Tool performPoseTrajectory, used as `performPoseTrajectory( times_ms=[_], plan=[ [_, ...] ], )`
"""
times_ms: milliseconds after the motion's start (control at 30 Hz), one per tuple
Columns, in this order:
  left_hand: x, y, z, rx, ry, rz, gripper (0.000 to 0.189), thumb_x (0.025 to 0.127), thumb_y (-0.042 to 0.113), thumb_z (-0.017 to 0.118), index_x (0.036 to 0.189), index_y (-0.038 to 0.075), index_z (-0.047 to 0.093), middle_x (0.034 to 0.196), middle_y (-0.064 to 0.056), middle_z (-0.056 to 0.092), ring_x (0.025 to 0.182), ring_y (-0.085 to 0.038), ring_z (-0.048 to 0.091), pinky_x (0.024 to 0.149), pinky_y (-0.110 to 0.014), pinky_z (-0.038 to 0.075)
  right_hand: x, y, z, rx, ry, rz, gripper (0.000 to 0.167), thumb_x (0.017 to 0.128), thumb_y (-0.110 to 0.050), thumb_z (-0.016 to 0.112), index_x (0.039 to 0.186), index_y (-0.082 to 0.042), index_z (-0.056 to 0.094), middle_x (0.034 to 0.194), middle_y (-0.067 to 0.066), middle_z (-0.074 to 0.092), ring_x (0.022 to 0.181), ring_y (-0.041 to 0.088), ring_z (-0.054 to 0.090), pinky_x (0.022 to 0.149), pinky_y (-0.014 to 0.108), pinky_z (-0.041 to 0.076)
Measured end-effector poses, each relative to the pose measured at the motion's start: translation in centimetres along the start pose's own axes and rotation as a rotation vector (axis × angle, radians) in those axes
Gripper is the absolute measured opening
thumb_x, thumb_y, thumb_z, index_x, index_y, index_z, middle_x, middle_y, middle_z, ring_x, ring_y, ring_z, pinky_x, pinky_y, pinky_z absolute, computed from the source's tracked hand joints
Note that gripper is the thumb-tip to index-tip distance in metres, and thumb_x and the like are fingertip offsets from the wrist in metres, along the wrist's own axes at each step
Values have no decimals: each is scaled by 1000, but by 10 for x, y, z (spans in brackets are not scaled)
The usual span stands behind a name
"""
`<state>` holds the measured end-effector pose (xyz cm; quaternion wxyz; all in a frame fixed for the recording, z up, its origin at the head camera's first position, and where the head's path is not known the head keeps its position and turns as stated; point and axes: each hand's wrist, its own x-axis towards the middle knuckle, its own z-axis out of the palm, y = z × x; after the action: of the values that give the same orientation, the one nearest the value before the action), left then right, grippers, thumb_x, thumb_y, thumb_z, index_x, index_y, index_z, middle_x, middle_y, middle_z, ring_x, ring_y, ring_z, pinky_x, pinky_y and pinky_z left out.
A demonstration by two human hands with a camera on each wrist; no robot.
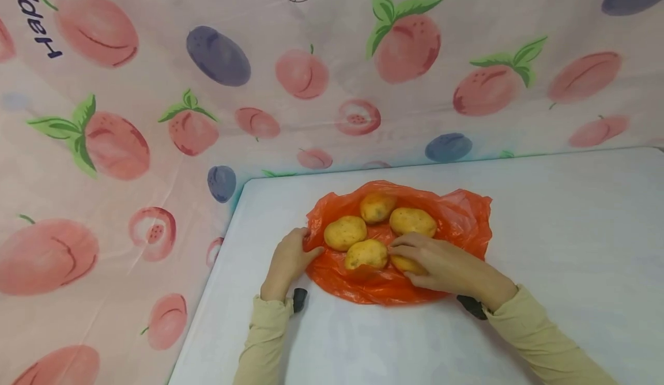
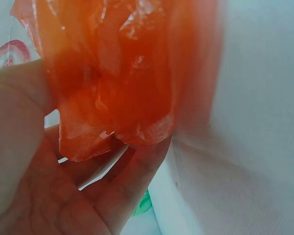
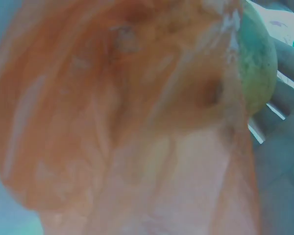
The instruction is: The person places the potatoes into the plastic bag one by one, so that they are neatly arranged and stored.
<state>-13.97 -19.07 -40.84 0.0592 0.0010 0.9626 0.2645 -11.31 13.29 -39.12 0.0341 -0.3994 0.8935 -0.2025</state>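
A crumpled orange plastic bag [image 1: 463, 218] lies spread on the white table, with several yellow potatoes on it. One potato [image 1: 377, 207] sits at the back, another [image 1: 344, 233] at left, one [image 1: 366, 255] at front and one [image 1: 412, 222] at right. My right hand [image 1: 441, 264] curls over a further potato [image 1: 408, 265] at the front right, partly hidden by the fingers. In the right wrist view that potato [image 3: 258, 63] shows between the bag and my fingers. My left hand [image 1: 288, 258] holds the bag's left edge, thumb inside and fingers outside, as the left wrist view shows.
Behind and to the left hangs a pink cloth [image 1: 321, 22] printed with fruit. The white table [image 1: 560, 229] extends right of the bag and in front of it. Dark wrist-worn pieces [image 1: 300, 299] show beside both wrists.
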Motion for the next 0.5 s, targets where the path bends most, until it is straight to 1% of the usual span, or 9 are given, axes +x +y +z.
performPoseTrajectory(
  times_ms=[267,433,500],
  plan=[
    [-4,0,-2,22,5,4,54,90,30,74,133,2,58,124,-14,63,108,-30,60,100,-48,51,-3,-3,-5,2,7,31,42,92,-28,69,132,-13,63,134,1,58,125,21,53,101,42,51],
    [-7,5,-10,43,45,7,51,90,31,74,129,1,59,119,-15,64,104,-31,61,96,-48,52,-6,-7,-11,-26,63,25,45,91,-28,72,132,-14,62,134,1,57,123,20,55,100,41,52],
    [-8,7,-13,48,57,9,52,90,32,73,130,2,59,120,-15,63,105,-32,61,96,-48,52,-7,-8,-14,-38,89,26,47,90,-28,73,133,-13,61,134,2,57,122,21,55,99,40,53]
  ],
)
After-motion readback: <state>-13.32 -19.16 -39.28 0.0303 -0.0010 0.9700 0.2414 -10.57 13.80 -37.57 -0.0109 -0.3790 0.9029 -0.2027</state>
